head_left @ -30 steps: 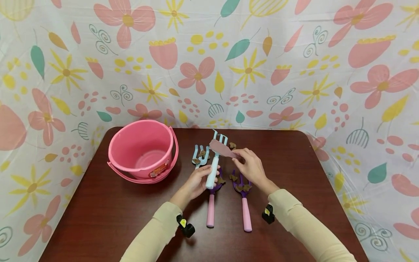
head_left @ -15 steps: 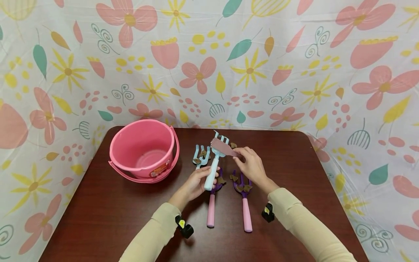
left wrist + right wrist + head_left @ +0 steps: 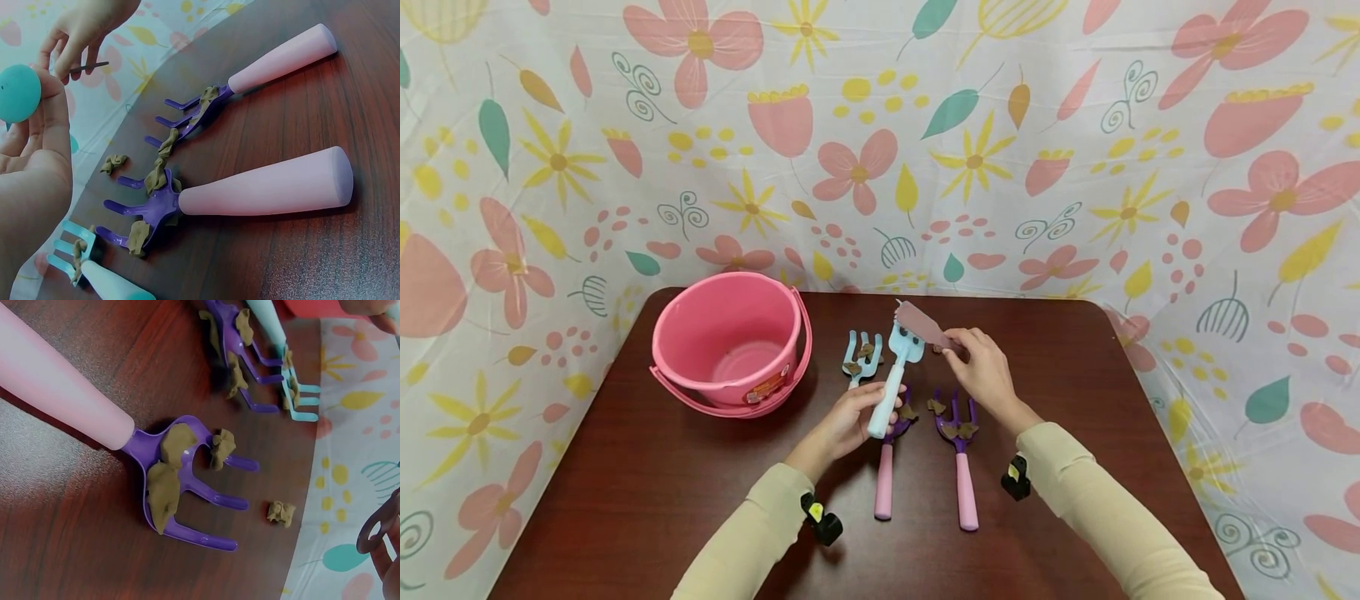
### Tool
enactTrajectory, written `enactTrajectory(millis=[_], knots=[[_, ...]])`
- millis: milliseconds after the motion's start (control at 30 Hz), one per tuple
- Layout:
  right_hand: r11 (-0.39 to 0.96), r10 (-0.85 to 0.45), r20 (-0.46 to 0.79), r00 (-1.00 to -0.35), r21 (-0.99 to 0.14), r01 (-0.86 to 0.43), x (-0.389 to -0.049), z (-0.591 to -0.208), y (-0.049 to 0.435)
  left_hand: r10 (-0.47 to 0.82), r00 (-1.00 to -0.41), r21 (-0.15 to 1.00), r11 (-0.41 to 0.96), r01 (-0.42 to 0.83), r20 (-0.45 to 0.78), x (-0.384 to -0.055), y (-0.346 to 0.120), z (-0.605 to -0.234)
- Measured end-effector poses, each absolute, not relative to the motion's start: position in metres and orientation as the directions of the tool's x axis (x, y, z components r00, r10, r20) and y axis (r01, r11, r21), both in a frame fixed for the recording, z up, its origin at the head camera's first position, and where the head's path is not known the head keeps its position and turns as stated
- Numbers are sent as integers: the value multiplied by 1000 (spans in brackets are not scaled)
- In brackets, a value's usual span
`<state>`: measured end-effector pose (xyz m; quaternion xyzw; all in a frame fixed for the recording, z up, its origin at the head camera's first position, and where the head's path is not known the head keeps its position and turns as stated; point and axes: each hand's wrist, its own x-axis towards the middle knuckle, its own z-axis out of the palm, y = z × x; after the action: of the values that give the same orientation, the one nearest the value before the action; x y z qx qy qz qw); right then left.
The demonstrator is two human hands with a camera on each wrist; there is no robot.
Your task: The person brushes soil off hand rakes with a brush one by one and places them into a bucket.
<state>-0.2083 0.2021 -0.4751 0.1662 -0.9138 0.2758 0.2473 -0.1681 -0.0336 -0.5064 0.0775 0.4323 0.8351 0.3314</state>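
My left hand [image 3: 850, 421] grips the white-blue handle of a light blue garden hand fork [image 3: 906, 343], held raised over the table with its head tilted away. The round end of its handle shows in the left wrist view. Thumb and fingers of my right hand [image 3: 985, 373] pinch the narrow end of a flat mauve tool [image 3: 922, 322], which has a jagged tip and a looped end. Its blade lies across the fork's tines and hides most of them. Just below sit two purple forks with pink handles, one left [image 3: 883, 483] and one right [image 3: 966, 492], both carrying brown clay-like lumps.
A second light blue fork [image 3: 853, 368] with brown lumps lies left of the purple ones. A pink bucket [image 3: 778, 375] with its handle down stands at the back left. One loose brown lump [image 3: 281, 514] lies on the table [image 3: 1075, 500]. Floral cloth [image 3: 880, 125] hangs behind.
The mauve tool and my right hand have shifted slightly up and to the right, toward the fork's tine tips. My left hand stays nearly in place, still gripping the fork.
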Motion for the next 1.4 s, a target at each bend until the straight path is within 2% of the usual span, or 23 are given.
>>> enactTrajectory(millis=[567,733,1400], knots=[[841,-59,569,-820,-414,-348,-214,-469,206,687,-713,788,-359,-501,-140,-164,-39,-504],[845,-39,579,-814,-415,-336,-215,-469,209,689,-712,803,-345,-485,-134,-162,-39,-500],[760,-317,567,-760,-327,-561,-193,-478,199,593,-787,775,-413,-478,-169,-170,-38,-512]])
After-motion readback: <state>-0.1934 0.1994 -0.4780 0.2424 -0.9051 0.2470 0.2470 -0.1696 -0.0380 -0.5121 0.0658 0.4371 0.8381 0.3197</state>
